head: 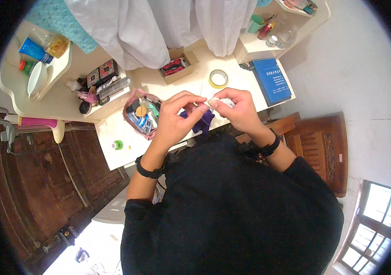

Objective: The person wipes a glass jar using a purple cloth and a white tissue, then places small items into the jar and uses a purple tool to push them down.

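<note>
Over the front of the white desk (140, 80) my two hands are raised close to each other. My right hand (236, 106) grips a small, crumpled white thing (229, 102), whose kind I cannot make out. The thumb and index finger of my left hand (181, 113) nearly meet near it; whether something thin lies between them is too small to tell. A dark purple cloth (204, 122) lies below and between the hands. Just left of my left hand is a pink-rimmed pouch (125, 115) full of small items. A roll of yellow tape (218, 79) lies beyond the hands.
An open cardboard box (178, 78) holding red items stands at the back, by a white curtain (140, 31). A blue book (273, 80) lies at the right. Shelves flank the desk. A small green-and-white bottle (117, 145) is at the left front, a wooden chair (322, 151) at the right.
</note>
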The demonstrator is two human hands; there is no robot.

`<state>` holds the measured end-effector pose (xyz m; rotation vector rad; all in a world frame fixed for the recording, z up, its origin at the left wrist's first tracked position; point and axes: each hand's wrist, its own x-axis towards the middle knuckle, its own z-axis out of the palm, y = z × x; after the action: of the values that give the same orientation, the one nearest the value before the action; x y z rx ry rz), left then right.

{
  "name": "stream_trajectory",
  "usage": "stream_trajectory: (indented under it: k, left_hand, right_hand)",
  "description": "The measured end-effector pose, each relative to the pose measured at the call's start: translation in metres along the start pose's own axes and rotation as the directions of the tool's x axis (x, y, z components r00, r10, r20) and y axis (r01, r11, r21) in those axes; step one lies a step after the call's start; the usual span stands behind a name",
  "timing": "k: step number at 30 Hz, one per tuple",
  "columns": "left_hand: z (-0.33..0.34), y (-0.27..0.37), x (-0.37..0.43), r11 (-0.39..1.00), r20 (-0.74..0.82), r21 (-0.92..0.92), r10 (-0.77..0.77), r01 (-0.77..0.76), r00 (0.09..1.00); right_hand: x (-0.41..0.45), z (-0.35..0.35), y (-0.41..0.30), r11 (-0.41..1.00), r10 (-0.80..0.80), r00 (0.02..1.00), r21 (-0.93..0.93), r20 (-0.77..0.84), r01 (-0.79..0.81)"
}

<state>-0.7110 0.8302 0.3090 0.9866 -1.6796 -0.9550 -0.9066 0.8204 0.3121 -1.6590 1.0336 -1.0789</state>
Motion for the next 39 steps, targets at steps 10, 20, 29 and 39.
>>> stream_trajectory:
  k: [10, 20, 29, 39]
  left_hand:
    - [0.010, 0.007, 0.001, 0.984, -0.138, 0.120, 0.146, -0.130, 0.980]
    - [0.011, 0.005, 0.003, 0.968, -0.146, 0.170, 0.208, -0.183, 0.967]
    - [0.012, 0.008, 0.002, 0.962, -0.176, 0.188, 0.233, -0.200, 0.956]
    - [0.015, -0.013, 0.001, 0.934, -0.254, 0.312, 0.257, -0.173, 0.932]
  right_hand:
    - [0.003, -0.003, -0.004, 0.888, 0.301, 0.939, 0.309, 0.165, -0.339]
    - [0.006, -0.003, -0.004, 0.840, 0.355, 0.913, 0.361, 0.201, -0.406]
    - [0.009, -0.006, -0.009, 0.887, 0.330, 0.921, 0.266, 0.208, -0.378]
    - [-0.023, -0.073, -0.145, 0.842, -0.519, 0.812, -0.002, 0.266, 0.539]
